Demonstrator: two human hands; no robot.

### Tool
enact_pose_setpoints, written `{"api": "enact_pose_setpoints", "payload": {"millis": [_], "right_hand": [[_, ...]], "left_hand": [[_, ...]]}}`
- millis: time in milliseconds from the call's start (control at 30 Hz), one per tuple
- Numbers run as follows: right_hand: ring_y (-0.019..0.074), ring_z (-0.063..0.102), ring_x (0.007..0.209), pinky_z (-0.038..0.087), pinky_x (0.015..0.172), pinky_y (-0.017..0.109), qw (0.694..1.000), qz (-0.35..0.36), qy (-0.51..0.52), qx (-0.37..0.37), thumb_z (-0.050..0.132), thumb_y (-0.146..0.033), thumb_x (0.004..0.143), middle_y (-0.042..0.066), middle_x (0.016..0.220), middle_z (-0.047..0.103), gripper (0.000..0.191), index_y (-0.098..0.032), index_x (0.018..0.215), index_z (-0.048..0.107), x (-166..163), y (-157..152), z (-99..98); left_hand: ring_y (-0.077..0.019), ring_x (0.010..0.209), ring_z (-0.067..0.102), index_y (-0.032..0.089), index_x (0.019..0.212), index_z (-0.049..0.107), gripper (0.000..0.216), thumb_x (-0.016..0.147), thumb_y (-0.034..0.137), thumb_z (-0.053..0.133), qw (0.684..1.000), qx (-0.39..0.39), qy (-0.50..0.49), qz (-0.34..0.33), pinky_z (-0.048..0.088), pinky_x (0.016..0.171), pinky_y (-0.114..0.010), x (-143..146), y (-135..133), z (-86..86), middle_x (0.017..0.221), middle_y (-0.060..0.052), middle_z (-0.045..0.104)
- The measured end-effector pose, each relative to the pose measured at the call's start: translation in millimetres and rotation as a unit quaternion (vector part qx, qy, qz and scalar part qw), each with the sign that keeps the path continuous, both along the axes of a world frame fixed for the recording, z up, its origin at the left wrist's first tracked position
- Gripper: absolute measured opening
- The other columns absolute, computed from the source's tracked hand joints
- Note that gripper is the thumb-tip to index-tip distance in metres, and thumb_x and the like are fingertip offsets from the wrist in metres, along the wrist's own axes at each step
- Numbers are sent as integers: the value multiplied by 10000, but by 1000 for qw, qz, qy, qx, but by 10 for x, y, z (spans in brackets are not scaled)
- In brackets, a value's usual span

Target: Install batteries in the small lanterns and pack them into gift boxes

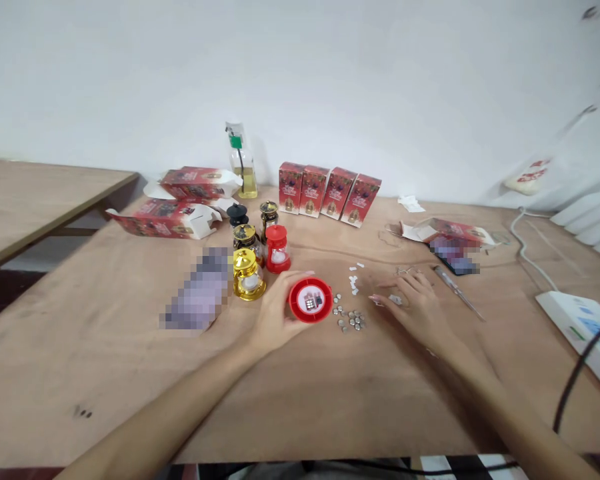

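Note:
My left hand (279, 313) is wrapped round a red mini lantern (325, 300), its round base turned up towards me. A white disc with small parts shows inside that base. To the right, my right hand (417, 308) is low over the table with thumb and fingers apart, near a small whitish piece (395, 300). Several silver button cells (355, 320) lie between the hands, with small white tabs (353, 283) just behind them. Left of the held lantern stand a gold lantern (249, 275), another red lantern (278, 250) and several darker ones (247, 237).
Red printed boxes (315, 191) stand along the wall, and opened boxes (173, 219) lie at left. A bottle of yellow liquid (247, 177) stands behind. A screwdriver (457, 291), a phone (457, 260), an opened box (450, 230) and a white device (575, 333) with cable are at right.

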State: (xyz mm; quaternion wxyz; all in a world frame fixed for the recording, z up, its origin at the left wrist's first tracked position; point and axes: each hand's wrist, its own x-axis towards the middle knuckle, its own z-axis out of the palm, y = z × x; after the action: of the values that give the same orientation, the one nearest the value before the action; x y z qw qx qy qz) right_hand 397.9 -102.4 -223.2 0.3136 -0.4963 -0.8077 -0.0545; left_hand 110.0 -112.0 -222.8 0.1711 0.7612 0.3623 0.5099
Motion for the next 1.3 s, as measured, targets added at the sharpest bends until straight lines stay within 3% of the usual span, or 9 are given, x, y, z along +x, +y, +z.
{"api": "enact_pose_setpoints", "payload": {"millis": [233, 400, 533, 667, 767, 867, 967, 1133, 1300], "right_hand": [[265, 565, 890, 429, 799, 407, 994, -10, -25, -110, 664, -458, 825, 55, 875, 668, 248, -219, 890, 660, 135, 28, 56], [241, 573, 842, 437, 752, 378, 988, 5, 7, -155, 653, -373, 834, 47, 845, 655, 148, -226, 822, 674, 71, 36, 24], [214, 573, 793, 446, 717, 348, 981, 1, 42, -187, 672, -390, 807, 42, 814, 633, 193, -209, 746, 649, 4, 61, 57], [165, 553, 637, 425, 588, 288, 956, -16, 136, -259, 700, -489, 752, 8, 667, 607, 326, -195, 665, 591, -78, 62, 121], [149, 561, 574, 431, 528, 268, 911, -25, 285, -297, 762, -547, 655, 10, 623, 616, 414, -185, 661, 561, -220, 36, 201], [162, 623, 636, 502, 573, 276, 868, 14, 394, -302, 824, -525, 574, 36, 695, 659, 445, -173, 706, 585, -425, -1, 336], [161, 642, 680, 540, 622, 283, 848, 76, 427, -304, 812, -509, 612, 38, 738, 671, 417, -174, 756, 611, -620, -48, 498], [142, 627, 743, 546, 675, 279, 851, 170, 404, -291, 709, -438, 793, 19, 805, 630, 264, -201, 763, 597, -788, -125, 693], [151, 635, 854, 544, 790, 315, 846, 273, 357, -288, 636, -311, 876, 28, 934, 603, 141, -204, 799, 585, -806, -124, 816]], "left_hand": [[-217, 1022, 592, 217, 1153, 544, 474, 728, 263, 749, 999, 13, 21, 32, 504, 889, -368, 16, 9, -16, 1091, -70, 606], [-214, 1040, 594, 215, 1142, 537, 435, 754, 261, 729, 999, 8, 23, 25, 499, 910, -371, 16, 10, -1, 1115, -75, 608], [-220, 1029, 604, 209, 1137, 535, 420, 768, 289, 718, 999, 14, 31, 12, 508, 892, -376, 9, 11, -3, 1107, -85, 621], [-220, 1015, 608, 203, 1125, 542, 414, 762, 292, 720, 999, 20, 31, 7, 510, 877, -365, 9, 14, -4, 1095, -89, 624], [-233, 1002, 615, 203, 1116, 563, 396, 765, 313, 709, 999, 7, 36, 8, 512, 859, -374, 13, 5, 10, 1080, -92, 627], [-247, 1000, 615, 209, 1116, 587, 399, 762, 348, 705, 999, -11, 47, 7, 511, 844, -384, 10, -2, 19, 1068, -92, 629], [-251, 1005, 609, 207, 1129, 599, 420, 759, 375, 705, 998, -18, 61, 10, 503, 847, -383, -1, -3, 15, 1073, -95, 625], [-252, 989, 605, 193, 1139, 605, 450, 762, 421, 698, 997, -16, 70, 16, 502, 830, -381, -19, 4, -3, 1064, -101, 618], [-248, 979, 598, 186, 1132, 606, 448, 763, 422, 698, 996, -20, 81, 21, 496, 828, -386, -19, 5, -12, 1055, -99, 611]]}}
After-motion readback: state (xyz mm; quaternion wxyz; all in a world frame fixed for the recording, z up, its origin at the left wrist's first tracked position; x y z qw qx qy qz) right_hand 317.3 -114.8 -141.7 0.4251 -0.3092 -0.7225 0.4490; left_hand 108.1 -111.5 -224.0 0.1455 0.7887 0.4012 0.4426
